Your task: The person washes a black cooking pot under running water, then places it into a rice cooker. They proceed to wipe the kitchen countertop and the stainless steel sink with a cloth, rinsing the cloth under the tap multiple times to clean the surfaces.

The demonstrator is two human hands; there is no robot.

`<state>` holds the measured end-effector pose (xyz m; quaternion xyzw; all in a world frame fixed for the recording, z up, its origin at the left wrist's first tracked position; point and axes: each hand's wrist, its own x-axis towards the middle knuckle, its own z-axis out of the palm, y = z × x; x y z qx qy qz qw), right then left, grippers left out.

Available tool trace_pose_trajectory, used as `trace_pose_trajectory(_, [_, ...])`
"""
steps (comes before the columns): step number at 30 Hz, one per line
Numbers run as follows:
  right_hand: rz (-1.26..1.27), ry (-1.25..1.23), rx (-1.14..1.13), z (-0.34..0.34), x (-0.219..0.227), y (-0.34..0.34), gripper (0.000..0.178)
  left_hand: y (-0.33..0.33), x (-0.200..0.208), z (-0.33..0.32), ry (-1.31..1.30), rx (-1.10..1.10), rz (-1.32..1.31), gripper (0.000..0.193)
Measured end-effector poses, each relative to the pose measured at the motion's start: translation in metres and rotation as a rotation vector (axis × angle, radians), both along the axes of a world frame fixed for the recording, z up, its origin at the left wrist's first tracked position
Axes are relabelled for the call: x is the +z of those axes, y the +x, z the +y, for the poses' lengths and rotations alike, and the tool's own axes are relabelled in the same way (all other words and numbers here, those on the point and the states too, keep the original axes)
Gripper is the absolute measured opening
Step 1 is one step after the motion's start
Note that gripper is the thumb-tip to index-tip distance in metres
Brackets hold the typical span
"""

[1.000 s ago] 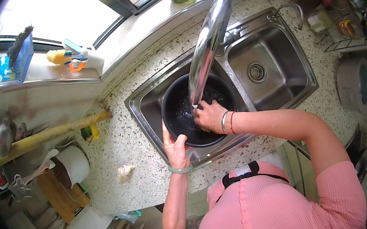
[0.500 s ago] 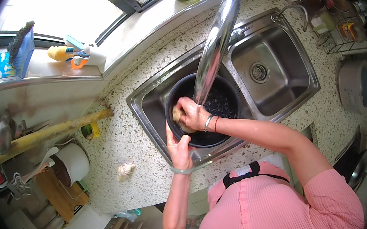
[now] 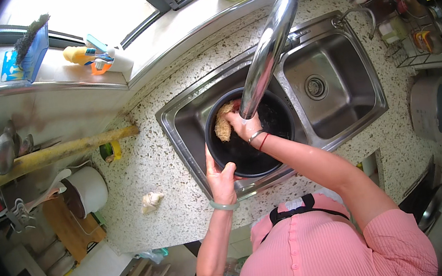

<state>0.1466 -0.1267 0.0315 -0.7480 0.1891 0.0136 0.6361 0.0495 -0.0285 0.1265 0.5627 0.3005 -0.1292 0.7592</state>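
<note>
The tan, rough-textured scrubber is resting inside the black pot, by that pot's far left inner wall, and from my distant seat I am seeing the right hand pinching it, fingers bunched against its right side; their tips are partly hiding from me, so I cannot tell how firmly they are pressing. The left hand is gripping the black pot at its near left edge, thumb lying by the rim, fingers running along the outer wall. A pale green bangle is circling the left wrist, just outside the black pot, while a silver bangle and a red cord are circling the right wrist. I am watching the steel faucet arching over the black pot from behind it. The black pot is sitting in the left basin of the steel sink, and the other basin is lying to the black pot's right. Well left of the black pot, a pale lump is lying on the speckled counter; far to the black pot's right, jars are crowding a wire rack
</note>
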Motion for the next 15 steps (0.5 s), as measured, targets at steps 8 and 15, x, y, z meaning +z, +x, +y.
trace_pose_trajectory(8, [-0.497, -0.549, 0.933, -0.020, 0.009, -0.022, 0.030, 0.009, -0.008, 0.004, 0.035, -0.024, -0.140, 0.080])
trace_pose_trajectory(15, [-0.850, -1.035, 1.179, -0.039, 0.011, -0.001, 0.019, 0.008, -0.003, 0.008, 0.002, -0.034, -0.071, 0.078])
